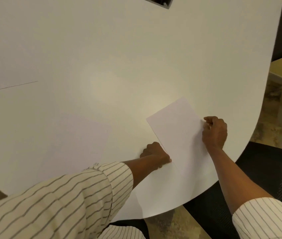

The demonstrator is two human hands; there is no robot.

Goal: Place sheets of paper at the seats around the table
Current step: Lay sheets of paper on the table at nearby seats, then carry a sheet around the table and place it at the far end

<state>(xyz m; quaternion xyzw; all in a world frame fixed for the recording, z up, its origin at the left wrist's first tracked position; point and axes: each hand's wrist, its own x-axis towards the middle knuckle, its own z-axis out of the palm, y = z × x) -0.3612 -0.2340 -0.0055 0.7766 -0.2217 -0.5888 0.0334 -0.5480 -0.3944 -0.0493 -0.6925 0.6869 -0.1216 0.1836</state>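
A white sheet of paper (178, 131) lies tilted on the white table (119, 57) near its rounded right corner. My left hand (155, 153) pinches the sheet's lower left edge with curled fingers. My right hand (215, 131) grips its right edge. A second sheet (74, 144) lies flat to the left, faint against the tabletop. A third sheet (10, 66) rests further back at the left, its near edge showing as a thin line.
A black mesh chair (266, 169) stands at the table's right corner, beside my right arm. A dark cable hatch (161, 1) is set in the tabletop at the far top. Patterned floor shows beyond the table's edge at right and bottom.
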